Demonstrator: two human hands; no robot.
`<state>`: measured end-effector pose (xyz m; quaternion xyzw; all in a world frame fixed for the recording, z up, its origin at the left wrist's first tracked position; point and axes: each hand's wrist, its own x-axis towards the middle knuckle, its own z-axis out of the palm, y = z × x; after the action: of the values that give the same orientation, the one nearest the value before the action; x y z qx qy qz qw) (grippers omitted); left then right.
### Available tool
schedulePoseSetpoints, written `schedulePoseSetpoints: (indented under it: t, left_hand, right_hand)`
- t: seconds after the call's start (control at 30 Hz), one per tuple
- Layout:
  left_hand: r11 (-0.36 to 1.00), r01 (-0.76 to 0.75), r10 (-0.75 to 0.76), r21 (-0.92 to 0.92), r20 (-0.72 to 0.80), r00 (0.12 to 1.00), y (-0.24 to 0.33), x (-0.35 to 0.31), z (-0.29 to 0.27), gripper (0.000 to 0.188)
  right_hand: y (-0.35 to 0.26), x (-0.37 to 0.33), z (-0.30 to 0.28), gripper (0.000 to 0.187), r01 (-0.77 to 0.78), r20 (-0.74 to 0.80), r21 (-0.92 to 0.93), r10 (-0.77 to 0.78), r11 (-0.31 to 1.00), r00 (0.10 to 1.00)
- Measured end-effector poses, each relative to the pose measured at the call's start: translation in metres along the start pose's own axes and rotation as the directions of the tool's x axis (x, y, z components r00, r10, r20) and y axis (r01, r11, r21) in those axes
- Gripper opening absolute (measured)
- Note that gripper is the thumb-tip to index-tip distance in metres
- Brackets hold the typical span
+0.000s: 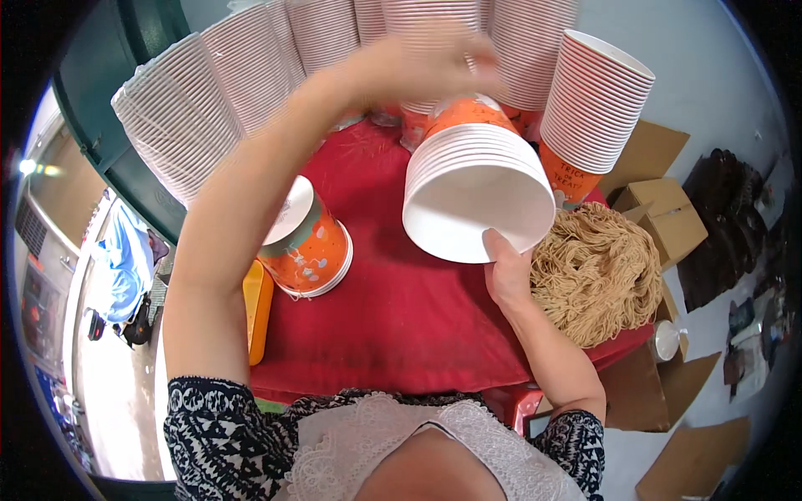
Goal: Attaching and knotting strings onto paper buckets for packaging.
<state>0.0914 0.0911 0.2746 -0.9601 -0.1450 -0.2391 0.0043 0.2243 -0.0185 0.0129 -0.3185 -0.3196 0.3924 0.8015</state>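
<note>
My right hand (pixel 508 271) grips the rim of a short stack of nested paper buckets (pixel 478 196), thumb inside the white mouth. The stack is tilted, its open end toward me and its orange printed end away. My left hand (pixel 455 63) is raised above the far end of that stack, in front of the tall bucket stacks. Motion smears its fingers, so their grip cannot be made out. Left of centre, partly behind my left forearm, an orange printed bucket (pixel 313 259) stands upside down on the red cloth (pixel 376 326).
Tall stacks of white-rimmed buckets (pixel 180 104) line the back, some in clear plastic. Another stack (pixel 597 100) stands at the right, beside a heap of tan yarn (pixel 597 271). A yellow-orange plastic tray (pixel 259 317) lies at the left edge. Cardboard boxes (pixel 660 217) sit beyond the table's right side.
</note>
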Motion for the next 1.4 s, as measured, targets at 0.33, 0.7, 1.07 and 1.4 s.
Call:
schedulePoseSetpoints:
  t: [0.33,0.7,1.07,1.4]
  left_hand:
    - [0.872,0.250,-0.024,0.421,-0.474,0.880,-0.177,0.075,-0.052,0.067]
    - [0.794,0.348,-0.126,0.499,-0.425,0.896,-0.176,0.091,-0.048,0.066]
    - [0.593,0.284,0.238,0.754,-0.500,0.833,-0.136,0.072,-0.028,0.056]
    - [0.506,0.377,0.060,0.776,-0.468,0.882,-0.166,0.046,-0.057,0.049]
  right_hand:
    - [-0.009,0.004,-0.014,0.032,0.121,0.168,-0.107,-0.102,0.987,0.980]
    - [-0.020,0.009,-0.005,0.042,-0.016,0.033,0.046,0.015,0.999,0.999]
    - [-0.009,0.016,-0.018,0.044,0.050,0.005,-0.026,-0.050,0.998,0.999]
    - [-0.011,0.014,-0.019,0.045,-0.046,0.037,-0.065,0.048,0.997,0.998]
